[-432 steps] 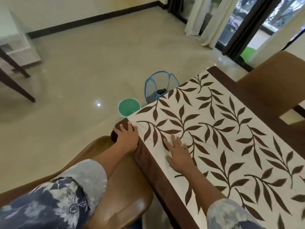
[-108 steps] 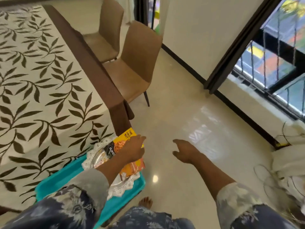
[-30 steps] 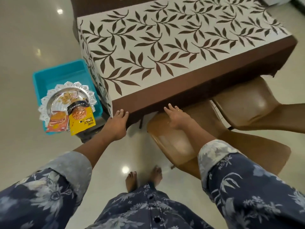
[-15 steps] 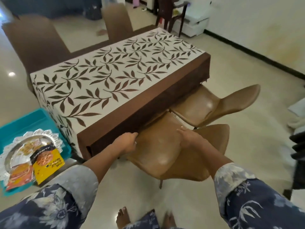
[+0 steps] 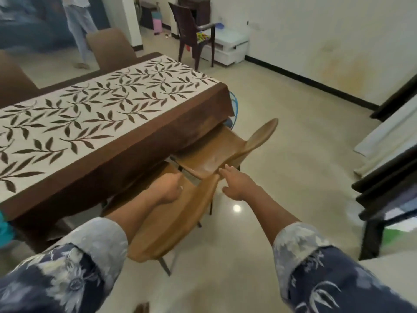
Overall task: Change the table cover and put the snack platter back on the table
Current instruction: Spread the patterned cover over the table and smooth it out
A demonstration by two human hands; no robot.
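Observation:
The table cover (image 5: 94, 114), cream with brown leaves and a brown border, lies spread over the table. Only a teal sliver of the tray (image 5: 3, 227) shows at the left edge, and the snack platter is out of view. Two brown chairs stand tucked at the near side. My left hand (image 5: 168, 188) hovers curled over the near chair (image 5: 171, 224); blur hides whether it grips anything. My right hand (image 5: 237, 184) reaches with spread fingers to the seat edge of the second chair (image 5: 216, 150).
Two more brown chairs (image 5: 110, 46) stand at the far side. A blue mesh basket (image 5: 234, 105) peeks out behind the table corner. A dark plastic chair (image 5: 194, 30) and a white low cabinet (image 5: 228, 46) stand by the far wall, dark furniture (image 5: 383, 199) at the right, a person (image 5: 76, 23) at the back.
My view has swung right, so the platter has left the frame. Both hands have moved right along the table's near side, from the near chair toward the second chair.

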